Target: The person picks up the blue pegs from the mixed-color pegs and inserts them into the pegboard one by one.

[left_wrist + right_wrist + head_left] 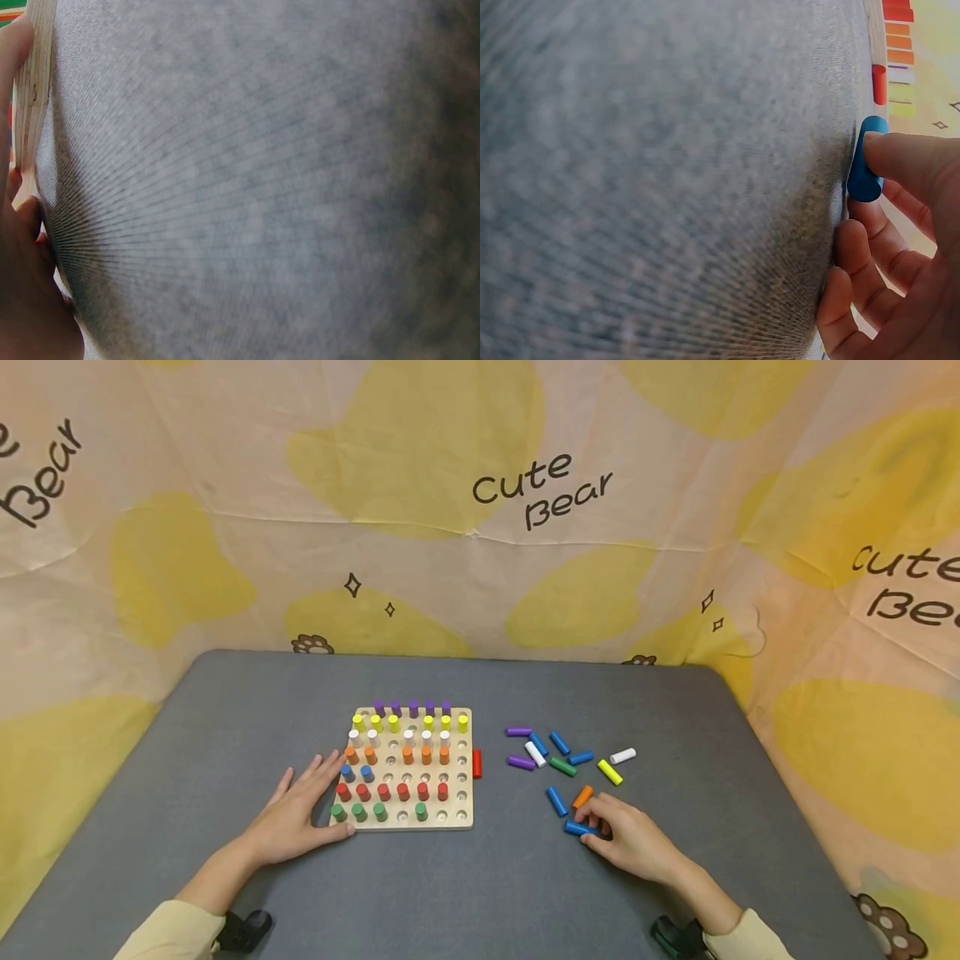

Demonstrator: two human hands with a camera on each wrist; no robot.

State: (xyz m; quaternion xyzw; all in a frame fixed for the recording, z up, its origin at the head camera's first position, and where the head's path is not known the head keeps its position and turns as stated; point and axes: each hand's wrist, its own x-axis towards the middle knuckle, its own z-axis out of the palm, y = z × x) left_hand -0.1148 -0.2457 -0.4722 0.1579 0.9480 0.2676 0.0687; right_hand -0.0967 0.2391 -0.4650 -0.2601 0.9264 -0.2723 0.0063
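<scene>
Pale sleeves (167,933) extend over the worktop (450,893); the right grip (633,839) pinches a blue peg (575,828), while the left grip (295,818) lies spread against the pegboard (452,805), apparently steadying it

1. A dark grey bench (465,902) with a fabric-like surface and rounded far corners; it fills most of both wrist views, where fine lines fan across its weave.
2. A pale cream-pink cloth backdrop (240,435), creased and printed with large rounded yellow patches (176,581), hanging behind the bench and along both sides.
3. Black handwritten-style "Cute Bear" lettering (542,490) at the backdrop's centre; similar words at the far left and right are cut off by the frame.
4. Dark-outlined four-pointed sparkles (352,585), in pairs left and right of centre.
5. Brown paw prints (312,644): two at the bench's far edge, one at lower right.
</scene>
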